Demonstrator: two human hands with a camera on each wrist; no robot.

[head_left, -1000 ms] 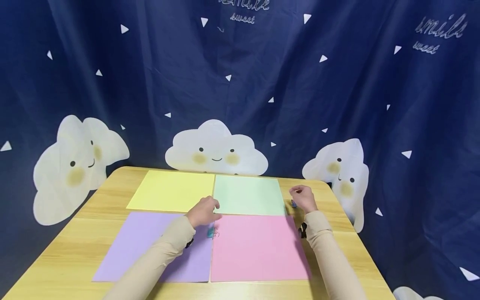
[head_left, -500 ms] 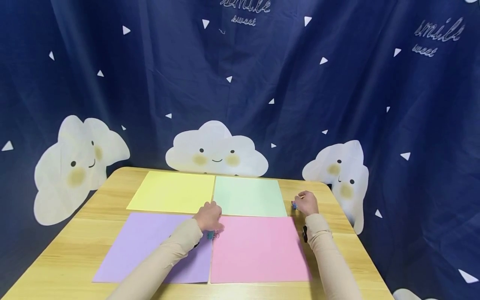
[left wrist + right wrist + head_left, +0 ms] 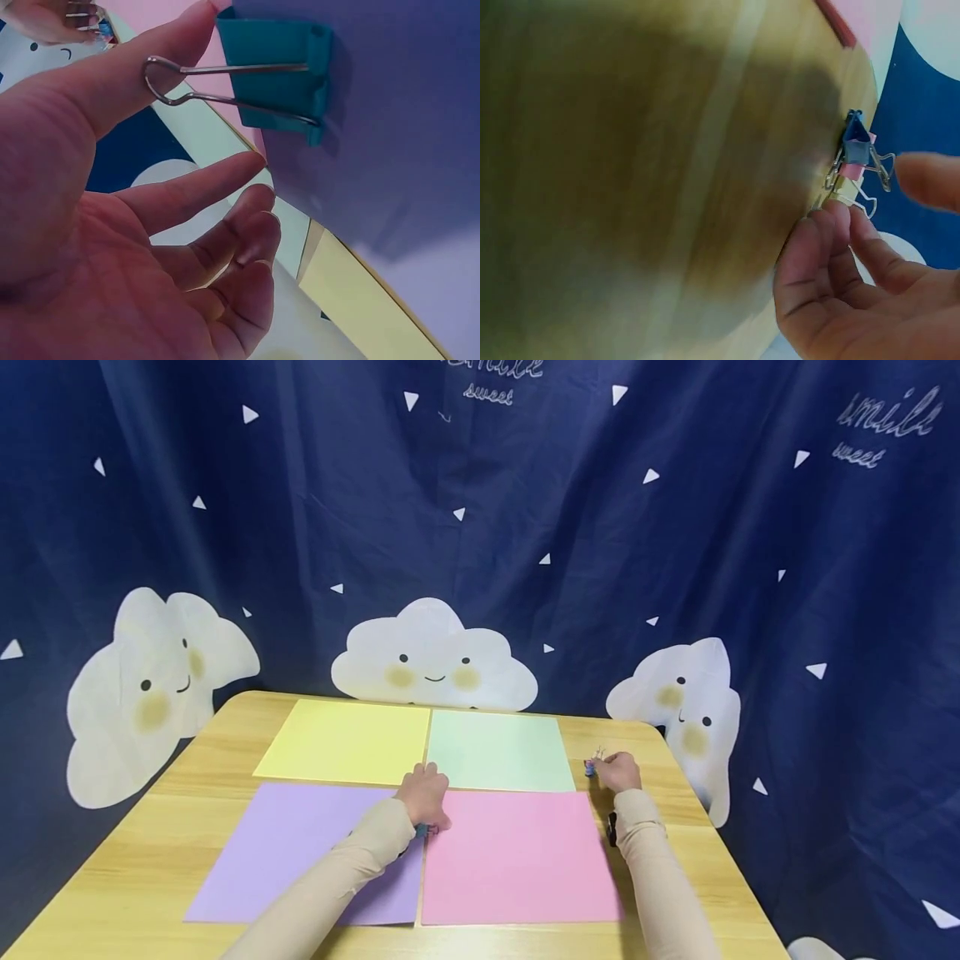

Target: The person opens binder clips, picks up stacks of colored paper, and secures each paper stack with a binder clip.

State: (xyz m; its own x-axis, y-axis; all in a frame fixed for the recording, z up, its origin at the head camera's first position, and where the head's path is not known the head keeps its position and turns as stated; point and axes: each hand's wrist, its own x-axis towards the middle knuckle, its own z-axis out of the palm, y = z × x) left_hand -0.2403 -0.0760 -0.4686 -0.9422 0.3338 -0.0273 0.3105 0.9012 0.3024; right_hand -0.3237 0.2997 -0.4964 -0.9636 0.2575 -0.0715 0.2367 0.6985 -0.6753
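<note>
The left hand (image 3: pixel 423 795) is held slack by the teal binder clip (image 3: pixel 279 91), its thumb placed beside the wire handles; the clip is seen on the near-left purple sheet (image 3: pixel 300 852), at the right edge, beside the pink sheet (image 3: pixel 517 860); the right hand (image 3: pixel 621 772) is likewise unclenched, thumb parted from fingers, and whether the yellow clip (image 3: pixel 844 190) is touched cannot be told; that clip is grouped with blue (image 3: pixel 857 151) and pink clips (image 3: pixel 851 172) on the table (image 3: pixel 135 877), right of the green sheet (image 3: pixel 498 752).
</note>
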